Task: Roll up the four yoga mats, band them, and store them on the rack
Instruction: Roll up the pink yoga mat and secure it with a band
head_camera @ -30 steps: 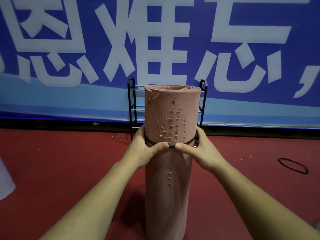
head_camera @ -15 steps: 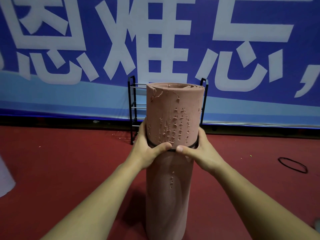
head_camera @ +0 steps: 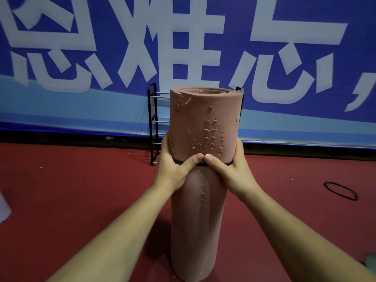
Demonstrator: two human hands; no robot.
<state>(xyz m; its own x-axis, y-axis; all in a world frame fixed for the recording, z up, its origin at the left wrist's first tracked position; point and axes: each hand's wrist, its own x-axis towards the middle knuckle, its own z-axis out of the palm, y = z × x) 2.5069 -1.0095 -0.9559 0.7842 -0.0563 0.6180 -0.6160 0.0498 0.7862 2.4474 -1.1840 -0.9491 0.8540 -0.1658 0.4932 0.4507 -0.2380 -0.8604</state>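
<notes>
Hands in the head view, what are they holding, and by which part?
The left hand and right hand grip the upright rolled mat around its upper part, at the black band, thumbs meeting in front.

**Around the upright mat**

The rolled mat [head_camera: 203,123] stands upright on the floor [head_camera: 81,190] before you. Your left hand [head_camera: 173,169] holds its left side and your right hand [head_camera: 234,171] its right, thumbs meeting in front on the band [head_camera: 226,164] around it. Behind the mat stands the rack [head_camera: 153,123], then the banner [head_camera: 81,58]. A loose band [head_camera: 340,191] lies well to its right.
</notes>
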